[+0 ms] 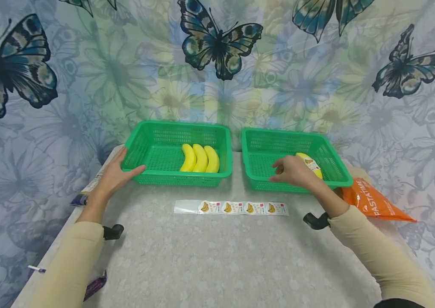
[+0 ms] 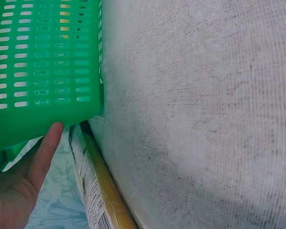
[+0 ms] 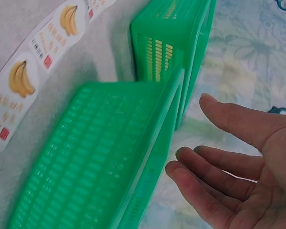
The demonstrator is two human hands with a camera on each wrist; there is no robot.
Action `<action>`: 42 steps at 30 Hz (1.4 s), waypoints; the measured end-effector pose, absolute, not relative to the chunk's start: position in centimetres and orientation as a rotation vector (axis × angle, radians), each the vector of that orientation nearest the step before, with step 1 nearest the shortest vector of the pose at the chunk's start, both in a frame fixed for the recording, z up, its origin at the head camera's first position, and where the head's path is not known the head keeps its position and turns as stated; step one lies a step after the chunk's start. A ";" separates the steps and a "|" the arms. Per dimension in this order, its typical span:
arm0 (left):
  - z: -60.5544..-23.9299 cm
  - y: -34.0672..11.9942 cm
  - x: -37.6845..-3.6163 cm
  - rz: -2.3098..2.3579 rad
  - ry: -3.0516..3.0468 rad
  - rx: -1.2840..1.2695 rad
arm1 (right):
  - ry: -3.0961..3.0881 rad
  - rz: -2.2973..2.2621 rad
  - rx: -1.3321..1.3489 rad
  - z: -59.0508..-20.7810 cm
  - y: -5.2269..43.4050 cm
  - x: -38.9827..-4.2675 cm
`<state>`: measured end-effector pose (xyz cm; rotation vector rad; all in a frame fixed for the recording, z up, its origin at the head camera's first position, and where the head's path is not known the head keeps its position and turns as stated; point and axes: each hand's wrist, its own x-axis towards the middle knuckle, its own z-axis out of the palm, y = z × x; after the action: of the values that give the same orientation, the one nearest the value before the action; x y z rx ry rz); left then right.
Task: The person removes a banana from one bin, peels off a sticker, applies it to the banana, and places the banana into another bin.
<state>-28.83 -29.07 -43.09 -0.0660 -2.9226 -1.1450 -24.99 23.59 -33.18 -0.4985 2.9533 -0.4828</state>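
My left hand (image 1: 113, 176) is at the left end of a green plastic basket (image 1: 179, 179), its thumb and fingers spread. In the left wrist view, a straight finger (image 2: 48, 148) touches the basket's end wall. Three yellow bananas (image 1: 201, 159) lie side by side inside that basket. Over the second green basket (image 1: 265, 184), my right hand (image 1: 292, 171) hovers with loosely bent fingers and nothing held. A banana (image 1: 313, 164) with a sticker on it lies in this basket, partly hidden by the hand. In front of both baskets lies a strip of banana-picture stickers (image 1: 236, 208).
An orange packet (image 1: 375, 201) lies beside the right basket. To the left, another packet (image 1: 80, 199) sits along the table edge. A purple-wrapped item (image 1: 95, 285) and a white pen-like stick (image 1: 36, 269) are near the left arm. Butterfly-print cloth (image 1: 221, 94) hangs behind the table.
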 end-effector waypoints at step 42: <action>-43.6 -29.6 -29.0 -1.146 -2.861 -0.079 | 2.814 -0.484 -0.784 -30.8 6.6 -35.7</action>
<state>-28.96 -29.65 -43.65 -0.0785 -2.8607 -1.1462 -35.69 6.60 -30.79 -0.7843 2.8139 -0.4839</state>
